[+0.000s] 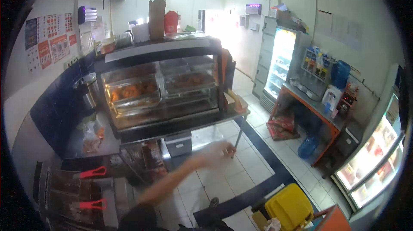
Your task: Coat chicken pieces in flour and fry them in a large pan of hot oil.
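Posters [49, 42] are being shown on the wall at 10 o'clock, above a dark blue tiled band. At 8 o'clock two fryer baskets with red handles [92, 173] are being kept in the fryer [64, 192], one handle above the other. A steel pot [88, 91] is being kept on the counter at 9 o'clock, just left of the display case, with a plastic bag [91, 138] lying below it.

The glass display case [161, 87] is being lit from inside at 12 o'clock of the arm; fried food [131, 90] is being held on its left tray, more on the right tray. A brown paper bag [157, 18] and a red carton [171, 21] are being kept upright on its top. A grey bin [177, 143] is being stored under the case's table.

One arm is being stretched from the lower edge toward centre frame. The hand [217, 149] is motion-blurred; which hand it is cannot be told, nor whether it is open or closed. Nothing is seen being gripped. It is being held over the tiled floor [241, 166], just beside the table leg [238, 138], with the grey bin at its 9 o'clock. No second hand is being shown.

A yellow tub [289, 207] is being kept at 5 o'clock. At 3 o'clock an orange table [318, 110] is being loaded with a drinks dispenser [316, 70], with a blue water jug [307, 146] under it. A lit fridge [279, 63] is being seen at 1 o'clock, a lit chest cooler [372, 162] at 4 o'clock.
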Tool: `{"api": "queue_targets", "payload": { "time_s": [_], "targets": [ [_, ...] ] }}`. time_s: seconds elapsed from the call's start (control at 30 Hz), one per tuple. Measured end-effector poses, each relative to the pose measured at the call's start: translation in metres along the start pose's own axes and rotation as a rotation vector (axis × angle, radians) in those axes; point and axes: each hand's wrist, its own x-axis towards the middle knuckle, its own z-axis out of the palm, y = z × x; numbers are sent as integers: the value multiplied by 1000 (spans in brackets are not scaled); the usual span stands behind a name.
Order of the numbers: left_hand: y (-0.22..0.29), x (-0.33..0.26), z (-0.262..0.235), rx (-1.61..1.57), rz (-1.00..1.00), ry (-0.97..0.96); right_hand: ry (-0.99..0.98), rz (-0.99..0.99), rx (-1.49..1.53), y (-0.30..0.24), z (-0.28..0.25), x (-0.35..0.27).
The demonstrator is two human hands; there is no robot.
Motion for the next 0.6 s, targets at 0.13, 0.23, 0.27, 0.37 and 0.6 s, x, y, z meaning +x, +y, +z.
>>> {"api": "queue_targets", "payload": {
  "time_s": [0.13,0.23,0.27,0.37,0.6],
  "targets": [
    [-26,136,-160,434,118,11,-10,-7,-19,-18,122,41],
    [-69,237,-258,583,238,288,-56,-111,3,-56,216,63],
    [-67,266,-286,593,240,351,-63,-159,20,-70,240,68],
    [-114,336,-387,931,140,545,-163,-275,77,-106,324,95],
    [-229,455,-483,1176,-204,267,-51,-304,160,-169,423,91]
  ]
}}
